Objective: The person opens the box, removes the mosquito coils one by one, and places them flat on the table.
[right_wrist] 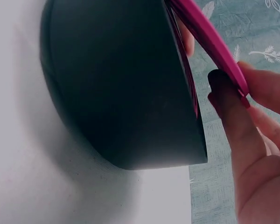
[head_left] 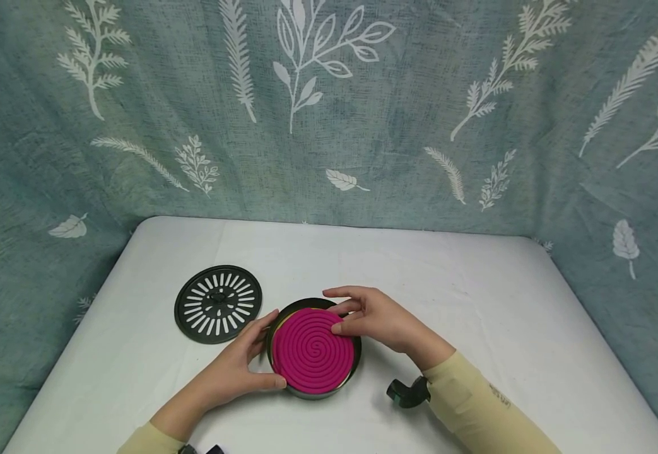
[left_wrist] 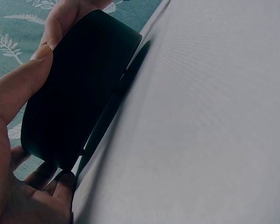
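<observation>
A round black tin (head_left: pixel 309 396) sits on the table, tilted up in the left wrist view because of the camera's angle. My left hand (head_left: pixel 236 372) grips its left side, thumb near the front rim and fingers around the back. My right hand (head_left: pixel 380 320) pinches the far right edge of a magenta mosquito coil (head_left: pixel 313 350) between thumb and fingers. In the right wrist view the pinched edge of the coil (right_wrist: pixel 214 44) stands raised above the tin's rim, with more magenta showing inside. A yellowish edge shows beneath the coil.
A black slotted round lid (head_left: pixel 218 334) lies on the white table (head_left: pixel 453 284), left of the tin and close to my left hand. A teal curtain with white leaf prints (head_left: pixel 317 164) hangs behind the table. A black wrist camera (head_left: pixel 408 392) sits at my right sleeve.
</observation>
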